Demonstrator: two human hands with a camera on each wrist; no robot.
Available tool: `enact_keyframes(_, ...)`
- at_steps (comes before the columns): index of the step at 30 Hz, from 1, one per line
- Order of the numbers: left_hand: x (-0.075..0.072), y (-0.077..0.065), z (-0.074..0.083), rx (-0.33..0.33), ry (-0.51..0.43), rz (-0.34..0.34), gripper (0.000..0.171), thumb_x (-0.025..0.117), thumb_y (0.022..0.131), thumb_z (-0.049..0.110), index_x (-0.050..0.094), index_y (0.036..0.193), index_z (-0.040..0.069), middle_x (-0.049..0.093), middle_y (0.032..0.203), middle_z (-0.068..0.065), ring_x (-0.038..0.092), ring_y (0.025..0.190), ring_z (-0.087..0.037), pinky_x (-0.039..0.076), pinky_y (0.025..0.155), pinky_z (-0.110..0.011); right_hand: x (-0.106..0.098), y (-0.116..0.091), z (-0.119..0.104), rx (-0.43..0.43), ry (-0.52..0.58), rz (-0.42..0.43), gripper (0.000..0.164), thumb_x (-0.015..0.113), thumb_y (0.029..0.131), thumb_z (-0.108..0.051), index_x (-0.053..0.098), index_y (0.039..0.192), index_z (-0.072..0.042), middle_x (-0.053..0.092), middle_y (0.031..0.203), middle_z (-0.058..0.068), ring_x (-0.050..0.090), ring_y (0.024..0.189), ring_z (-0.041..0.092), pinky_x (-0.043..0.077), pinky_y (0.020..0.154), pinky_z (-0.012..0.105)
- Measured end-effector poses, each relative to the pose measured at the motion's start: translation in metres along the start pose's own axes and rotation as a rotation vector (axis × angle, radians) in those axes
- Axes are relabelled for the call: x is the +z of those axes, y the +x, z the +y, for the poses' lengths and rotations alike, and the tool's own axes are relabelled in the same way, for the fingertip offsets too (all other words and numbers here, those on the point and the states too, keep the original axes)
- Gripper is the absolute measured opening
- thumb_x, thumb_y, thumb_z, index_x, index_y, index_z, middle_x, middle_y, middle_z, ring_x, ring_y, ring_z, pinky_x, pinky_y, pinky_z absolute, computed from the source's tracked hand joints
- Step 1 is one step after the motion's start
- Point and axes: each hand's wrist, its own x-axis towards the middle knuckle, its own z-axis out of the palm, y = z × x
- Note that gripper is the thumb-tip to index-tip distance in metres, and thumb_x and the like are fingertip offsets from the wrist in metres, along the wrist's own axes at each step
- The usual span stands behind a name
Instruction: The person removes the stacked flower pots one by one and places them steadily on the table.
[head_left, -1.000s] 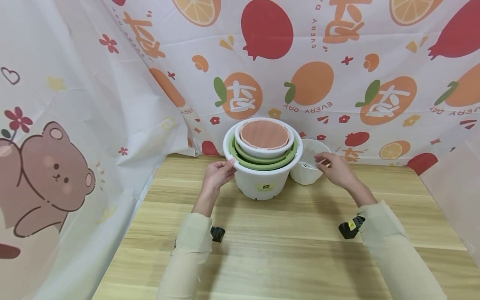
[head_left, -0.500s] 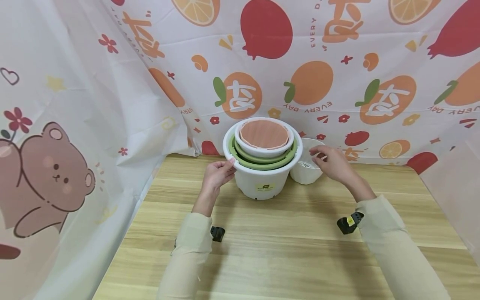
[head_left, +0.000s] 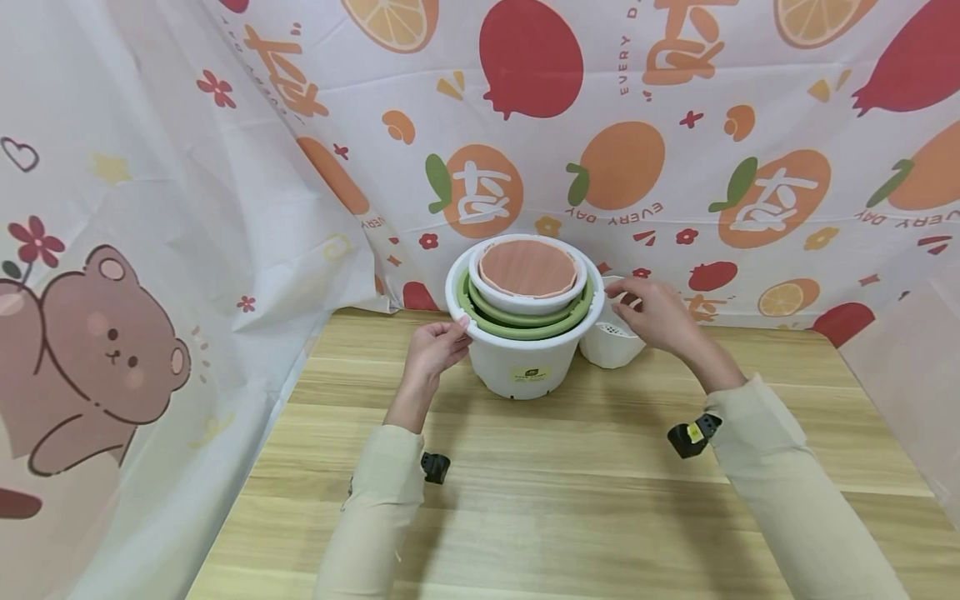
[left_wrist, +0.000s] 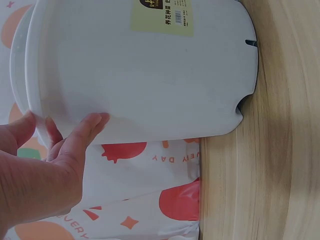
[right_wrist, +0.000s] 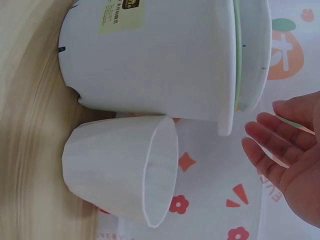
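A large white flowerpot [head_left: 495, 364] with a yellow-green label stands upright on the table. Nested inside it are green pots [head_left: 522, 334], a smaller white pot [head_left: 486, 291] and, innermost, a salmon-pink pot [head_left: 528, 268]. My left hand [head_left: 435, 352] pinches the large pot's rim at its left side; the left wrist view shows the thumb at the rim and fingertips [left_wrist: 95, 121] against the outer wall. My right hand [head_left: 651, 314] hovers just right of the stack, fingers loosely bent, holding nothing. Below it, a small white faceted pot [right_wrist: 107, 165] stands beside the large one.
The wooden table [head_left: 540, 500] reaches towards me in front of the pots. Close behind them hangs a fruit-print cloth [head_left: 615, 83]; a bear-print cloth [head_left: 180, 317] hangs at the left. A pale cloth [head_left: 915, 367] borders the right side.
My right hand has moved left, from over the small white pot's right side towards the large pot's rim. The left hand and the pots have stayed in place.
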Motion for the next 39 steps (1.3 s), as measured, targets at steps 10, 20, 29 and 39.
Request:
enact_keyframes(10,0.000,-0.001,0.002,-0.001,0.011,-0.003,0.024,0.059,0.091,0.018,0.055,0.097,-0.005,0.063,0.086,-0.011,0.060,0.095,-0.024,0.047,0.089,-0.039,-0.001,0.009,-0.015,-0.030,-0.011,-0.021,0.026,0.057,0.088,-0.002,0.059,0.113,0.002,0.058,0.112,0.018,0.055,0.091,0.028,0.051,0.077,0.043)
enact_keyframes(20,0.000,0.001,0.001,-0.011,0.006,0.001,0.024,0.059,0.090,0.018,0.055,0.098,-0.005,0.062,0.087,-0.011,0.061,0.092,-0.022,0.047,0.089,-0.038,0.000,0.017,-0.028,-0.030,0.011,-0.060,0.028,0.057,0.088,-0.003,0.058,0.115,0.001,0.058,0.106,0.017,0.053,0.090,0.027,0.051,0.077,0.041)
enact_keyframes(29,0.000,0.000,0.001,-0.009,0.014,0.000,0.026,0.059,0.090,0.018,0.055,0.100,-0.006,0.062,0.087,-0.011,0.061,0.089,-0.020,0.050,0.084,-0.034,0.003,0.022,-0.038,-0.041,0.009,-0.078,0.027,0.056,0.089,-0.005,0.058,0.116,-0.001,0.057,0.107,0.015,0.052,0.090,0.026,0.049,0.075,0.039)
enact_keyframes(39,0.000,0.000,0.001,-0.005,0.016,0.003,0.025,0.058,0.091,0.018,0.055,0.099,-0.005,0.062,0.085,-0.009,0.061,0.088,-0.018,0.049,0.085,-0.034,0.005,0.027,-0.045,-0.076,-0.013,-0.101,0.026,0.055,0.090,-0.005,0.058,0.115,-0.001,0.058,0.107,0.014,0.052,0.091,0.026,0.048,0.074,0.039)
